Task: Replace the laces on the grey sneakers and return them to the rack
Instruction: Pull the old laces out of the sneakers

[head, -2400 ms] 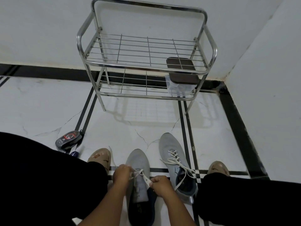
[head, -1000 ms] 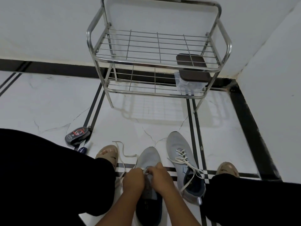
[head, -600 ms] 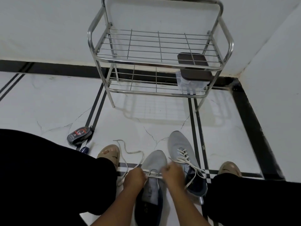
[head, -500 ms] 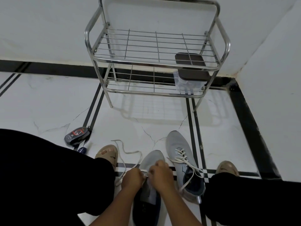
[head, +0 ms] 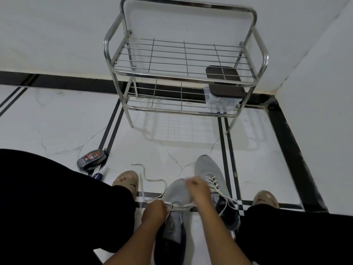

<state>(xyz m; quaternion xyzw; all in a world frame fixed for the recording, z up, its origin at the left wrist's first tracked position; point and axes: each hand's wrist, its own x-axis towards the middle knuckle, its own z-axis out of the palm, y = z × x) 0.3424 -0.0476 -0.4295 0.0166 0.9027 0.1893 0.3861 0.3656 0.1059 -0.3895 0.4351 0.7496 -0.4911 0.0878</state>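
Observation:
Two grey sneakers stand on the white floor between my knees. The nearer sneaker (head: 174, 196) carries a white lace (head: 152, 180) through its front eyelets, and the lace's loose end trails off to the left. My left hand (head: 153, 212) pinches the lace at the shoe's left side. My right hand (head: 197, 191) is blurred above the toe and grips the lace's other end. The second sneaker (head: 212, 175) lies to the right, laced in white with its ends loose. The chrome shoe rack (head: 183, 77) stands against the wall ahead.
A clear box with a dark lid (head: 224, 87) sits on the rack's lower shelf at the right. A black shoe-polish sponge (head: 91, 158) lies on the floor to the left. My feet in tan slippers (head: 127, 181) flank the sneakers. A wall closes the right side.
My right hand has lifted up and forward from the eyelets, drawing the lace taut across the nearer sneaker. More loose lace lies on the floor to the left than 2.4 s ago.

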